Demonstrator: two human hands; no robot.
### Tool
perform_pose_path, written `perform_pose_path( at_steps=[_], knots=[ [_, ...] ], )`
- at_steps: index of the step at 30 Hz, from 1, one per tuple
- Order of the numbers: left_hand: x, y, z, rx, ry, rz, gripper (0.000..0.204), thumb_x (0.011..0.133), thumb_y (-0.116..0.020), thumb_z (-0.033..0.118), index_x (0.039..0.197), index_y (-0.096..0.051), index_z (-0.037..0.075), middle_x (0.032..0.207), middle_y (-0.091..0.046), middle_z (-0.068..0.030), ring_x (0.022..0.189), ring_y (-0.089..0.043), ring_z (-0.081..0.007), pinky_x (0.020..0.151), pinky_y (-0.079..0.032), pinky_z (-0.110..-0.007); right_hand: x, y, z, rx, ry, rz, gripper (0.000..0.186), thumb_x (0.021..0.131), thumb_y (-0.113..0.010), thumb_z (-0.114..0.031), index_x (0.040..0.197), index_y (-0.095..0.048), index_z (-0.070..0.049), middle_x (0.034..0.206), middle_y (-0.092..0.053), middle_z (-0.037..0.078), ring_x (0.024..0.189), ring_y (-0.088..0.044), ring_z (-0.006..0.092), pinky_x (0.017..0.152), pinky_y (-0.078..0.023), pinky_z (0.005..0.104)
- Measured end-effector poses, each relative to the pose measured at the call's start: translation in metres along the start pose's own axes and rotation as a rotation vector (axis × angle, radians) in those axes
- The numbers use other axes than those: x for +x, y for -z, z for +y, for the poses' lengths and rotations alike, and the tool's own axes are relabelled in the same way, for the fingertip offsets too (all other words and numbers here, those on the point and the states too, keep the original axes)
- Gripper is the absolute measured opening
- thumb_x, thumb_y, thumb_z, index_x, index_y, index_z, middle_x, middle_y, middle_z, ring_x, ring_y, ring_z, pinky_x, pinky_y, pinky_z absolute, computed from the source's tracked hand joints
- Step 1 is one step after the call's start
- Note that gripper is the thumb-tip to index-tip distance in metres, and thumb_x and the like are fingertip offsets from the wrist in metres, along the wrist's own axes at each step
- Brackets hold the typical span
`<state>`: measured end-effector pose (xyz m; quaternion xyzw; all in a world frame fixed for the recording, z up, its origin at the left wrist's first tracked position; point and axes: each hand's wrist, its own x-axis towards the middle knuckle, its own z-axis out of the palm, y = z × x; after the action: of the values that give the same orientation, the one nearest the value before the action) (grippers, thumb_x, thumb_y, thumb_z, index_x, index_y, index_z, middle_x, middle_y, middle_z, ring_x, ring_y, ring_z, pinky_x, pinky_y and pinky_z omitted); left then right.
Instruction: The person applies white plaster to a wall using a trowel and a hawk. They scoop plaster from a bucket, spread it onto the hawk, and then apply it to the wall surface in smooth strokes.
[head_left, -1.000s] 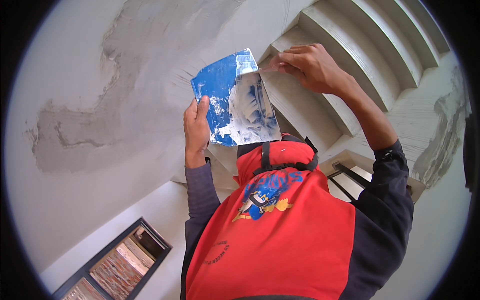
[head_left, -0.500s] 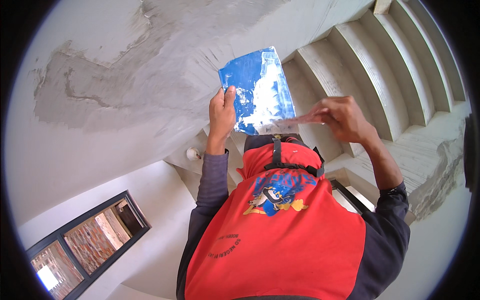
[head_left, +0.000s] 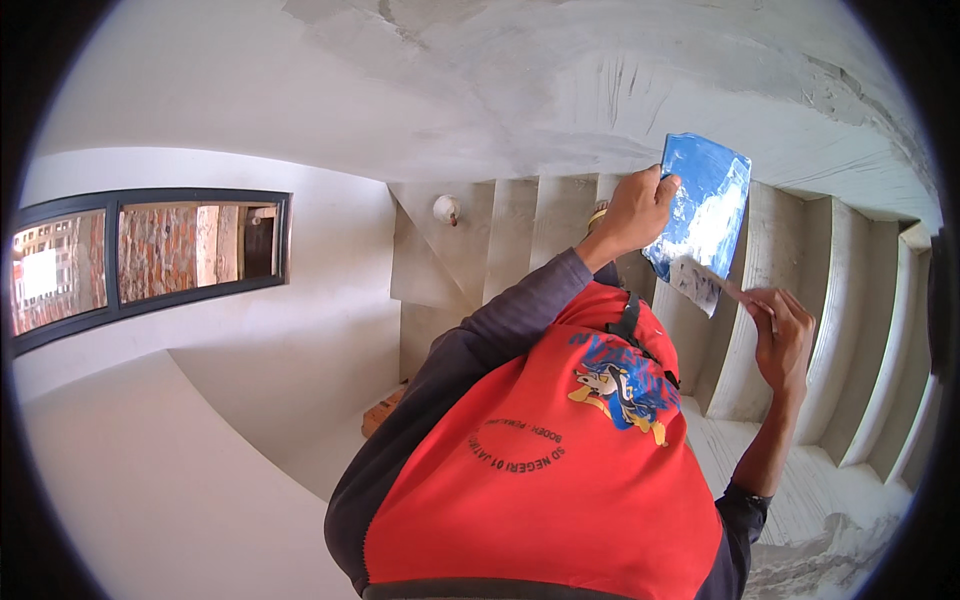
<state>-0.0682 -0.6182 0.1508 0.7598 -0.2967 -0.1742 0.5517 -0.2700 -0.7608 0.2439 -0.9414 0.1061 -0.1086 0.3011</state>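
My left hand (head_left: 637,210) grips the left edge of a flat blue board (head_left: 712,165), its thumb lying on the top face. White putty (head_left: 692,232) is smeared over much of that face, thickest toward the near side. Closed around the handle of a putty knife (head_left: 696,284) is my right hand (head_left: 783,335). The knife's wide blade, coated with putty, lies at the board's near edge and appears to touch it. Both hands are held up in front of my chest, above the stairs.
Bare concrete steps (head_left: 765,270) run across below my hands. A wall with grey plaster patches (head_left: 560,90) stands beyond them. At left is a dark-framed window (head_left: 200,245). A small whitish round object (head_left: 446,209) sits by the steps; a brownish-orange block (head_left: 382,412) lies lower down.
My view has turned, so the board and both hands now appear farther right. The putty knife has shifted along the board's near edge. Both hands keep their hold.
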Motion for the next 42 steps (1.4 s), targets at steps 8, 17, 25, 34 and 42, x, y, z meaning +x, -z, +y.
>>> perform_pose_path(
  at_steps=[8, 17, 25, 34, 42],
  knots=[
    [-0.026, -0.03, -0.004, -0.683, 0.425, -0.123, 0.03, 0.092, -0.053, 0.03, 0.088, -0.06, 0.0, 0.077, -0.063, -0.0034, 0.068, -0.059, -0.0093, 0.06, -0.045, -0.028, -0.091, 0.002, 0.12, 0.64, -0.403, 0.732, 0.026, 0.086, -0.061, -0.014, 0.108, -0.055, -0.004, 0.102, -0.059, 0.005, 0.09, -0.055, 0.0112, 0.077, -0.045, 0.025],
    [-0.029, -0.033, 0.026, -0.614, 0.599, -0.342, 0.032, 0.092, -0.053, 0.026, 0.101, -0.061, -0.004, 0.091, -0.066, -0.0053, 0.07, -0.062, -0.0095, 0.065, -0.049, -0.022, -0.053, -0.023, 0.108, 0.931, -0.331, 0.84, 0.017, 0.085, -0.061, -0.004, 0.101, -0.059, 0.001, 0.089, -0.061, 0.001, 0.075, -0.055, 0.0071, 0.065, -0.044, 0.0201],
    [-0.023, -0.03, 0.03, -0.598, 0.577, -0.258, 0.035, 0.093, -0.05, 0.027, 0.106, -0.06, -0.004, 0.095, -0.066, -0.011, 0.075, -0.065, -0.012, 0.066, -0.052, -0.024, -0.092, -0.009, 0.075, 0.969, -0.214, 0.612, 0.013, 0.082, -0.062, -0.001, 0.095, -0.06, 0.003, 0.083, -0.064, 0.005, 0.076, -0.058, 0.0096, 0.067, -0.047, 0.0229],
    [-0.048, -0.044, -0.01, -1.76, 0.926, -0.846, 0.033, 0.088, -0.053, 0.026, 0.099, -0.039, -0.002, 0.064, -0.046, -0.0113, 0.048, -0.047, -0.0195, 0.037, -0.042, -0.026, -0.052, -0.024, 0.071, 0.988, -0.44, 0.916, 0.023, 0.083, -0.065, -0.014, 0.098, -0.058, 0.001, 0.083, -0.06, 0.002, 0.075, -0.053, 0.0071, 0.068, -0.043, 0.0215],
    [-0.055, -0.044, 0.025, -0.972, 0.818, -0.688, 0.027, 0.096, -0.043, 0.032, 0.086, -0.042, 0.007, 0.051, -0.035, 0.0018, 0.035, -0.031, -0.0058, 0.03, -0.028, -0.019, -0.044, -0.029, 0.065, 1.045, -0.418, 0.863, 0.014, 0.084, -0.064, -0.009, 0.092, -0.057, 0.0, 0.08, -0.059, 0.0, 0.073, -0.051, 0.0062, 0.067, -0.043, 0.0223]
  ],
)
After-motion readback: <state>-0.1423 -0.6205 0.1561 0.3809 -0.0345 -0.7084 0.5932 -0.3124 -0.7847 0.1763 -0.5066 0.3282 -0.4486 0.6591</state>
